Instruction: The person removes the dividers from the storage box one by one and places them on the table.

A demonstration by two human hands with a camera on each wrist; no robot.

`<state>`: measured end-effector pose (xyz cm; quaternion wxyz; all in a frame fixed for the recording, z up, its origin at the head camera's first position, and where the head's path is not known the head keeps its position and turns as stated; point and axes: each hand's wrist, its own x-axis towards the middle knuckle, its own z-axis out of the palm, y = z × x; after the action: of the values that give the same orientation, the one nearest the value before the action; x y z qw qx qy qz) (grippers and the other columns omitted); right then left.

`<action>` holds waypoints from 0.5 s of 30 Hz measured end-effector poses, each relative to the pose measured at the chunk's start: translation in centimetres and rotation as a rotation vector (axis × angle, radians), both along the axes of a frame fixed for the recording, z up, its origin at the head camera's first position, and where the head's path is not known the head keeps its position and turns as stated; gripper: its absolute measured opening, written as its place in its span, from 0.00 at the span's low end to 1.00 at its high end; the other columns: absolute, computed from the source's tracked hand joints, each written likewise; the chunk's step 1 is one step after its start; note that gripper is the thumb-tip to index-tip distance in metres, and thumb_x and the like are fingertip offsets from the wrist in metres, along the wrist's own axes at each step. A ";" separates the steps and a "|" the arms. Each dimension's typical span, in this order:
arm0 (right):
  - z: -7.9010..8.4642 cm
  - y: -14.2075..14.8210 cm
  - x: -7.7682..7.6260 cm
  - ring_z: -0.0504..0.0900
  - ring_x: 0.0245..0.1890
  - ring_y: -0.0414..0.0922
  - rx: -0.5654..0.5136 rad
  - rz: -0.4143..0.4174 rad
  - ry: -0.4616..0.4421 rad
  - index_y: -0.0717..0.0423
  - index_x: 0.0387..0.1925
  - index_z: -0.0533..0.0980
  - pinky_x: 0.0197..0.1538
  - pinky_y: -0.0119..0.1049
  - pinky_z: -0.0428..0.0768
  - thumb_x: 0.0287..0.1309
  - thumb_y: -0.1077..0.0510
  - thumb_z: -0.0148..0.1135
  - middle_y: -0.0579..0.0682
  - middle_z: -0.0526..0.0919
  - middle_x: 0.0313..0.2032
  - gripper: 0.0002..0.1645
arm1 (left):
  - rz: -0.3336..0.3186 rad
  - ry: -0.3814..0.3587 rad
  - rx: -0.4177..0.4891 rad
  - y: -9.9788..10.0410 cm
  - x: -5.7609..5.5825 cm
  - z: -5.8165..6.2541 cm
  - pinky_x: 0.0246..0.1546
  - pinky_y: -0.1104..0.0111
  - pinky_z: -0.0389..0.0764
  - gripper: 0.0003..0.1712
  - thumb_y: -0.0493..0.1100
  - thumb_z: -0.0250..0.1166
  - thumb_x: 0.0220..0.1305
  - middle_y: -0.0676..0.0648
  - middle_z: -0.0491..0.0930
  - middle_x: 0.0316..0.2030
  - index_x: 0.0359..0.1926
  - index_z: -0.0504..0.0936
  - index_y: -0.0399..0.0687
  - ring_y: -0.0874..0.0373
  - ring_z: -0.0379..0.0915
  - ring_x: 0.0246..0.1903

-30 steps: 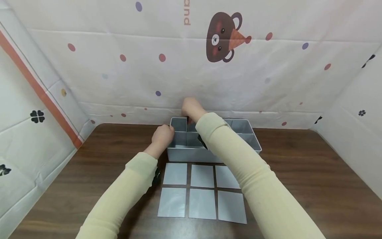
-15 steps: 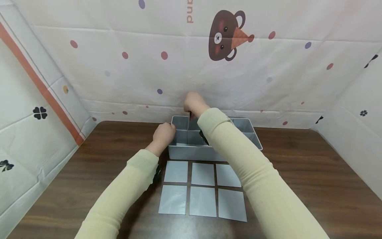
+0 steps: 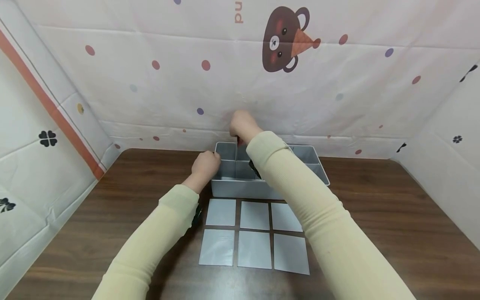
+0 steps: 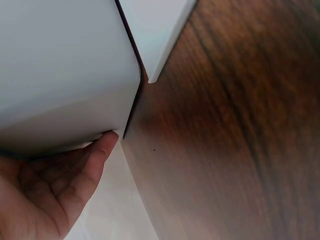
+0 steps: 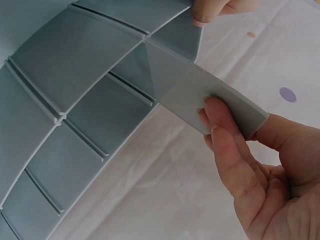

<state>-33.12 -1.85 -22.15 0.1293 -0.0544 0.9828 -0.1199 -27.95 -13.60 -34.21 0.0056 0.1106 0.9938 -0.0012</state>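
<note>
A grey compartment box [image 3: 243,189] stands at the back of the table. My left hand [image 3: 206,164] grips its left end: fingers lie along the outer wall in the left wrist view, and the thumb [image 5: 206,14] hooks over the rim in the right wrist view. Above the far side is my right hand [image 3: 243,125], pinching a flat grey divider [image 5: 192,95] between thumb and fingers. The divider's inner end lines up with a slotted junction inside the box; its outer part sticks out past the far rim. In the head view the right wrist hides part of the box.
Several thin pale square panels [image 3: 254,250] lie in two rows on the dark wooden table [image 3: 375,216], close in front of the box. A patterned white sheet [image 3: 157,96] hangs right behind it, with more sheeting at both sides.
My right hand has risen slightly relative to the box, with the divider in its fingers. The left hand stays at the box's left end. The head view has tilted a little.
</note>
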 end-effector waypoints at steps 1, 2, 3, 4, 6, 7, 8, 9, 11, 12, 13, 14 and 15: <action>0.1 0.1 0.0 0.74 0.06 0.39 0.007 0.000 -0.001 0.68 0.45 0.85 0.17 0.27 0.67 0.72 0.63 0.51 0.46 0.76 0.05 0.17 | -0.003 0.002 0.002 0.0 0.0 0.0 0.32 0.61 0.82 0.15 0.29 0.47 0.77 0.35 0.83 0.40 0.53 0.79 0.33 0.48 0.83 0.34; 0.2 0.2 -0.1 0.74 0.06 0.38 0.016 0.001 -0.002 0.68 0.44 0.85 0.17 0.27 0.66 0.72 0.63 0.50 0.46 0.76 0.05 0.17 | -0.002 0.001 0.014 0.1 0.0 0.1 0.33 0.61 0.82 0.15 0.29 0.47 0.77 0.35 0.83 0.40 0.53 0.79 0.33 0.49 0.82 0.34; 0.3 0.2 -0.1 0.74 0.07 0.38 0.017 -0.003 -0.001 0.67 0.44 0.85 0.17 0.27 0.66 0.72 0.64 0.50 0.46 0.75 0.05 0.18 | 0.002 -0.004 0.032 0.2 0.0 0.1 0.33 0.61 0.82 0.15 0.29 0.47 0.77 0.36 0.83 0.40 0.53 0.79 0.33 0.49 0.82 0.34; 0.4 0.4 -0.1 0.74 0.07 0.38 0.022 -0.002 0.003 0.67 0.44 0.86 0.18 0.27 0.65 0.72 0.64 0.49 0.46 0.75 0.05 0.18 | 0.003 -0.006 0.040 0.2 0.0 0.1 0.33 0.61 0.82 0.15 0.29 0.46 0.77 0.36 0.83 0.40 0.53 0.79 0.34 0.49 0.82 0.34; 0.6 0.6 -0.2 0.74 0.07 0.38 0.038 0.002 0.020 0.65 0.42 0.86 0.19 0.28 0.64 0.71 0.65 0.49 0.45 0.74 0.04 0.19 | 0.009 -0.015 0.062 0.3 0.0 0.2 0.33 0.61 0.82 0.16 0.30 0.46 0.77 0.36 0.83 0.40 0.53 0.79 0.34 0.49 0.82 0.34; 0.7 0.7 -0.2 0.74 0.07 0.38 0.036 -0.001 0.030 0.65 0.39 0.87 0.19 0.28 0.65 0.71 0.65 0.49 0.45 0.74 0.04 0.19 | 0.013 -0.022 0.077 0.4 0.0 0.3 0.33 0.61 0.82 0.16 0.30 0.46 0.78 0.36 0.83 0.40 0.53 0.79 0.34 0.50 0.81 0.34; 0.9 0.8 -0.2 0.74 0.07 0.38 0.026 -0.010 0.033 0.65 0.40 0.86 0.19 0.28 0.66 0.70 0.65 0.49 0.46 0.74 0.04 0.18 | 0.018 -0.030 0.090 0.4 -0.1 0.3 0.34 0.61 0.82 0.16 0.30 0.45 0.78 0.36 0.83 0.40 0.53 0.79 0.35 0.50 0.81 0.34; 1.1 1.0 -0.2 0.74 0.07 0.38 0.012 -0.017 0.033 0.65 0.40 0.86 0.19 0.28 0.67 0.70 0.65 0.49 0.46 0.74 0.04 0.18 | 0.023 -0.036 0.104 0.4 -0.1 0.4 0.35 0.61 0.82 0.16 0.30 0.45 0.78 0.36 0.83 0.40 0.53 0.79 0.35 0.50 0.80 0.34; 1.5 1.3 -0.2 0.73 0.07 0.38 0.001 -0.025 0.036 0.65 0.40 0.86 0.19 0.28 0.68 0.70 0.66 0.50 0.46 0.73 0.04 0.17 | 0.035 -0.049 0.137 0.5 -0.2 0.4 0.37 0.61 0.82 0.16 0.31 0.44 0.78 0.36 0.83 0.40 0.53 0.79 0.35 0.50 0.80 0.34; 1.7 1.5 -0.2 0.74 0.07 0.38 -0.021 -0.036 0.032 0.66 0.41 0.85 0.18 0.28 0.69 0.70 0.66 0.50 0.47 0.73 0.04 0.16 | 0.038 -0.054 0.148 0.5 -0.2 0.4 0.37 0.61 0.82 0.17 0.31 0.44 0.78 0.36 0.83 0.41 0.53 0.79 0.36 0.50 0.80 0.34; 1.9 1.7 -0.1 0.74 0.07 0.39 -0.035 -0.042 0.029 0.67 0.42 0.85 0.18 0.28 0.71 0.70 0.65 0.50 0.47 0.74 0.05 0.16 | 0.038 -0.056 0.154 0.6 -0.2 0.3 0.38 0.61 0.82 0.17 0.31 0.44 0.78 0.36 0.83 0.41 0.54 0.79 0.35 0.50 0.80 0.35; 2.1 1.9 0.0 0.74 0.07 0.39 -0.045 -0.046 0.025 0.67 0.44 0.84 0.18 0.28 0.73 0.70 0.65 0.51 0.48 0.74 0.06 0.16 | 0.032 -0.054 0.141 0.6 -0.3 0.2 0.38 0.61 0.83 0.17 0.31 0.45 0.78 0.36 0.83 0.42 0.54 0.79 0.35 0.50 0.80 0.35; 2.3 2.0 0.1 0.75 0.07 0.39 -0.045 -0.037 0.028 0.68 0.45 0.84 0.18 0.28 0.74 0.70 0.65 0.51 0.48 0.76 0.08 0.15 | 0.033 -0.055 0.148 0.6 -0.3 0.2 0.36 0.62 0.82 0.16 0.31 0.45 0.78 0.36 0.83 0.41 0.54 0.79 0.35 0.50 0.80 0.34</action>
<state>-33.06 0.17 -19.86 0.1118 -0.0410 0.9824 -0.1436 -28.25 -13.03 -34.06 0.0246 0.0944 0.9924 0.0752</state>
